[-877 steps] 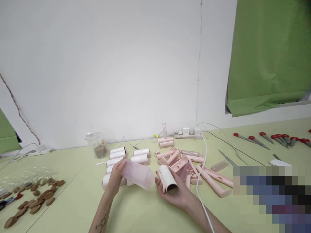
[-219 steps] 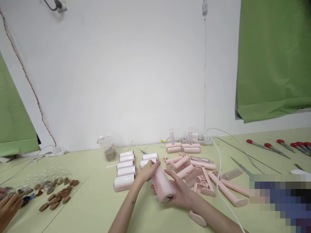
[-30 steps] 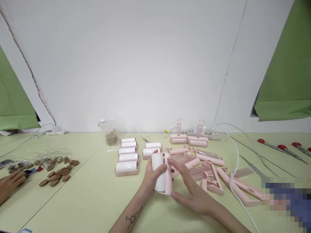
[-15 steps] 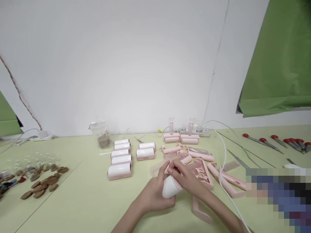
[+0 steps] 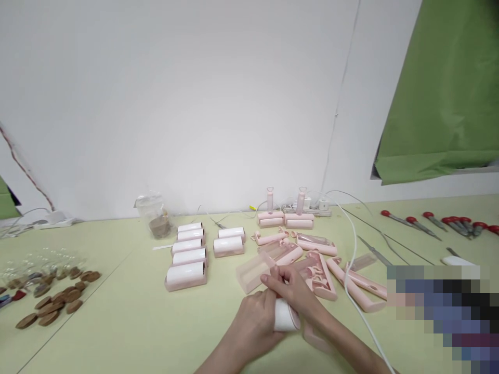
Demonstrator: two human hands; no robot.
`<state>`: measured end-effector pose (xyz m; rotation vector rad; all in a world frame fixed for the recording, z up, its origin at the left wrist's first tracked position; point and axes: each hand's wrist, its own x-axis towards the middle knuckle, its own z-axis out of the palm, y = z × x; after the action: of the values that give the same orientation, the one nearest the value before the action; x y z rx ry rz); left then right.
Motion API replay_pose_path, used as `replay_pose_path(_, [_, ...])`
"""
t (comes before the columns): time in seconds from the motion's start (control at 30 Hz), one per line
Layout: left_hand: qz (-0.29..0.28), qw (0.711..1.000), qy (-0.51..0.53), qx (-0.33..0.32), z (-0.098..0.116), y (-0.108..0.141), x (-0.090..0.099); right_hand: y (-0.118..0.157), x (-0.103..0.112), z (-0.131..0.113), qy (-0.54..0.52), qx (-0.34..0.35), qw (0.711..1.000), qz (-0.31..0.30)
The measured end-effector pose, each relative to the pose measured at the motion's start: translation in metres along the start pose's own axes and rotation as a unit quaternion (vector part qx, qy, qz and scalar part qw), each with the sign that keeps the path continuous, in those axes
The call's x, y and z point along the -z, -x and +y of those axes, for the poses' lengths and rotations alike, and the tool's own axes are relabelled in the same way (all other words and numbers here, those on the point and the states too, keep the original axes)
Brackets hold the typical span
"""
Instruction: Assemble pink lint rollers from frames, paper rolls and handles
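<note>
My left hand [image 5: 255,319] is wrapped round a white lint roller roll [image 5: 286,317], which tilts with one end towards the lower right. Over its upper side lies my right hand [image 5: 296,291], fingers closed and tips meeting the left hand's fingers. What exactly those tips press on is hidden. Beneath the right forearm a pink part [image 5: 317,340] is partly covered. Just beyond my hands lies a clear pinkish cover [image 5: 251,272]. A pink tray of small pink parts [image 5: 331,283] sits right of my hands.
White rolls in clear pinkish covers [image 5: 186,274] stand in two columns to the left. Pink handles [image 5: 356,291] and a white cable [image 5: 354,254] lie to the right. Red-ended tools [image 5: 423,228] are farther right; wooden discs [image 5: 52,309] lie far left.
The roll has turned in my hands and shifted slightly right and down. My left hand has rolled over, back now upwards. The view has swung slightly right.
</note>
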<state>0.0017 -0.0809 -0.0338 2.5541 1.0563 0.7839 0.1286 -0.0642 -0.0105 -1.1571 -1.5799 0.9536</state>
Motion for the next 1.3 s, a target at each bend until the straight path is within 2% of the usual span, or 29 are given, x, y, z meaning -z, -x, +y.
replay_pose_path(0.2, [0.005,1.000,0.009,0.020,0.003,0.001,-0.005,0.002,-0.001,-0.003,-0.038,-0.003,0.999,0.008])
replay_pose_path(0.27, [0.006,0.998,0.050,0.033,0.000,0.000,0.003,0.001,0.009,-0.009,-0.034,0.020,0.998,-0.047])
replay_pose_path(0.37, [0.000,0.993,0.114,0.014,-0.007,-0.003,0.020,0.002,0.031,-0.021,0.040,0.051,0.982,-0.179])
replay_pose_path(0.43, [-0.028,0.992,0.121,-0.004,-0.010,-0.004,0.030,0.004,0.043,-0.025,0.110,0.061,0.969,-0.214])
replay_pose_path(0.57, [-0.066,0.993,0.092,-0.031,-0.012,-0.004,0.032,0.009,0.051,-0.019,0.197,0.060,0.959,-0.195])
replay_pose_path(0.77, [-0.066,0.995,-0.031,-0.064,-0.010,-0.001,0.020,0.020,0.044,0.000,0.222,0.058,0.954,-0.194])
replay_pose_path(0.93, [-0.068,0.996,-0.055,-0.013,-0.013,-0.004,0.024,0.025,0.034,0.002,0.191,0.075,0.958,-0.203])
replay_pose_path(1.13, [-0.069,0.996,0.031,0.047,-0.021,-0.005,0.027,0.031,0.034,-0.001,0.271,0.062,0.935,-0.220])
replay_pose_path(1.3, [-0.058,0.989,0.102,0.087,-0.018,-0.009,0.031,0.034,0.027,0.008,0.328,0.149,0.923,-0.133])
